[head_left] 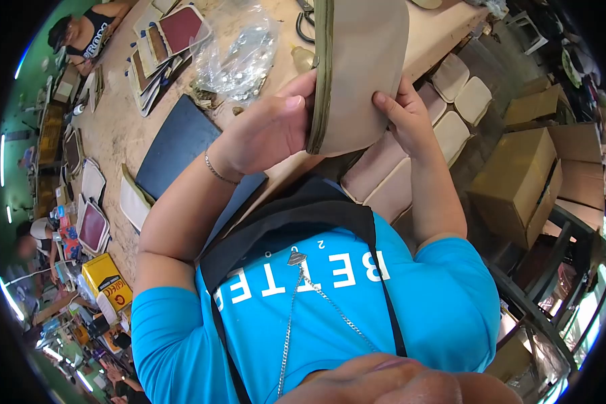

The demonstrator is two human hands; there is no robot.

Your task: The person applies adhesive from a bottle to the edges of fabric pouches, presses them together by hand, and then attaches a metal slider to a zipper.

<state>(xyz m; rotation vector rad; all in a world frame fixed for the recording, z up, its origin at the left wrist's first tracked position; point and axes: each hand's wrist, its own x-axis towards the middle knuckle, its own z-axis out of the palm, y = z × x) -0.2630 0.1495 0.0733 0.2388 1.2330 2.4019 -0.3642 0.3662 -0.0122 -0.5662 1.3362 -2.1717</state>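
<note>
A beige fabric panel [363, 74] with a green zipper-like edging [322, 81] along its left side is raised in front of the body. My left hand [273, 128] is at the edging, palm partly showing and fingertips hidden behind the piece. On the panel's lower right side, my right hand [407, 118] pinches it, thumb on the near face and fingers behind. A clear plastic bag [239, 57] lies on the table just beyond my left hand. Black-handled scissors [305, 27] lie beside the panel's upper left.
A dark blue sheet [182, 145] lies under my left forearm on the wooden table [118, 148]. Stacked fabric pieces [148, 67] and a yellow tin [106, 281] are at left. Beige pads [473, 101] and cardboard boxes [515, 178] stand at right. Another person [91, 34] is at far upper left.
</note>
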